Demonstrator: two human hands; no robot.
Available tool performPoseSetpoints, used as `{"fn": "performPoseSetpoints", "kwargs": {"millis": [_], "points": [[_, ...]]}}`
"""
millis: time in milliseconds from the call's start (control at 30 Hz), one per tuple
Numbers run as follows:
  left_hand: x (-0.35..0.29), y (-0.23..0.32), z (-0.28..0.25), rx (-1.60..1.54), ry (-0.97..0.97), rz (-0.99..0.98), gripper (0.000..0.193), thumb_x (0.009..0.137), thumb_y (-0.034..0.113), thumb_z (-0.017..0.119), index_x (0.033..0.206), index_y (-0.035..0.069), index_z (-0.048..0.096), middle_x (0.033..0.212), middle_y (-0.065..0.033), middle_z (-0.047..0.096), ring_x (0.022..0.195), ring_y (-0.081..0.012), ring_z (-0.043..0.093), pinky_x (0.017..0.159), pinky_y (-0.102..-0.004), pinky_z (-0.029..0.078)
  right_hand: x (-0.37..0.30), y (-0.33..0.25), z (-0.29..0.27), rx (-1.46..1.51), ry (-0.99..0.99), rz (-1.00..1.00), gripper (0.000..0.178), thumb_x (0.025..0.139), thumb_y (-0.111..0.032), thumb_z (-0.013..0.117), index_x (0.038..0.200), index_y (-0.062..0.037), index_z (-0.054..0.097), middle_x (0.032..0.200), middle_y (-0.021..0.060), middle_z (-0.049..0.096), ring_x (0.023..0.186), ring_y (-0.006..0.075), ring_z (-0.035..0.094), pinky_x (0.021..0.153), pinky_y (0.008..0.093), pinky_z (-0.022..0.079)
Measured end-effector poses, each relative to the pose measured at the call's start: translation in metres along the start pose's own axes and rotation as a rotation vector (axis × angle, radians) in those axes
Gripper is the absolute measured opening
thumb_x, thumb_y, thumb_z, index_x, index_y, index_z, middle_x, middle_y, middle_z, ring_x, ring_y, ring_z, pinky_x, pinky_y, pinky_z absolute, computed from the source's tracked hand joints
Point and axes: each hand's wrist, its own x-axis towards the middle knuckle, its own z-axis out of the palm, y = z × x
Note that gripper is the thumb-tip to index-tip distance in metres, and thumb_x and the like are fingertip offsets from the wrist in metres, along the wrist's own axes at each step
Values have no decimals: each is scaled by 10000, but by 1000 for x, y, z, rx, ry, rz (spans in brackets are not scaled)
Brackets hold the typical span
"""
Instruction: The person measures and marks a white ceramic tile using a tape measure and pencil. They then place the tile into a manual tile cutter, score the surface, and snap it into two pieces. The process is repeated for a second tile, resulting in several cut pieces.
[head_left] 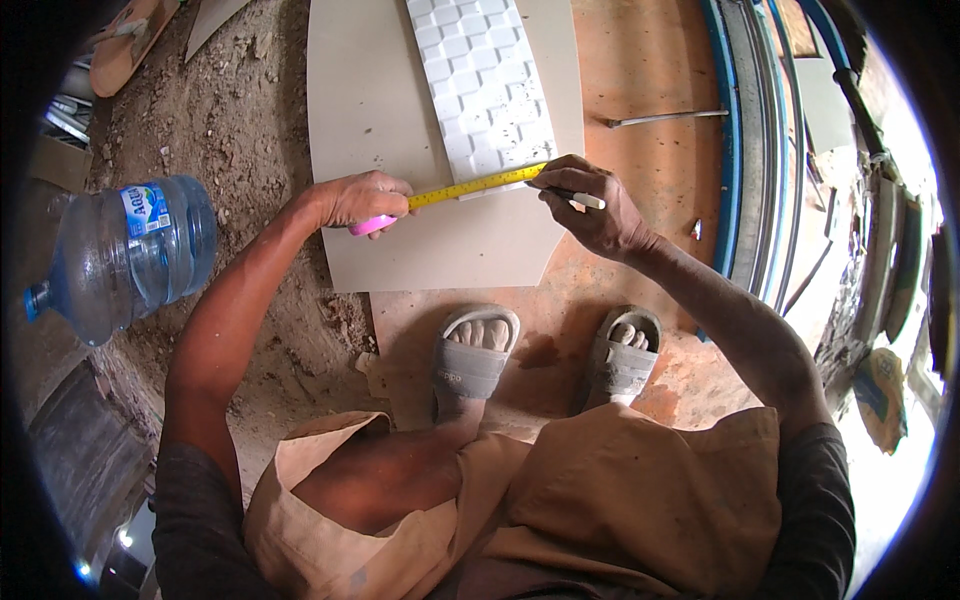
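Upper ctr of the frame, the long white plastic-looking strip w/ raised tile pattern [485,85] lies just beyond my hands on the flat beige sheet [440,250], long axis running top to bottom, near end angled a bit R. The thin yellow tape blade [475,186] crosses that end, L to R, rising slightly. My R hand [595,212] is nearer, pinched narrow on a slim dark-and-white pen [588,201], fingertips by the blade's R end; can't tell if they grip it. My L hand [362,198] is closed round the pink tape case [372,226].

Yellow tape blade [480,185], pink case [371,225]; white tile-patterned panel [485,80]; beige sheet [380,130]; blue bottle [175,260].
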Motion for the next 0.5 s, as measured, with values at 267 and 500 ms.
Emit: {"fn": "performPoseSetpoints", "kwargs": {"millis": [267, 500], "points": [[1, 1, 1, 16, 12, -12, 453, 857, 266, 516, 1164, -51, 621, 693, -49, 618, 602, -141, 627, 532, -278, 499, 1, 0, 1, -3, 1, 17, 188, 892, 9, 608, 1068, 53, 655, 1070, 172, 655, 954, 247, 689, 872, 328, 562], [6, -12, 0, 108, 5, 195, 451, 996, 386, 505, 1077, -28, 664, 692, -67, 618, 604, -149, 650, 509, -285, 522, 10, -5, -23, -52, 61, 2, 130, 881, -23, 610, 979, 24, 681, 1013, 149, 684, 962, 221, 663, 860, 342, 543]]}}
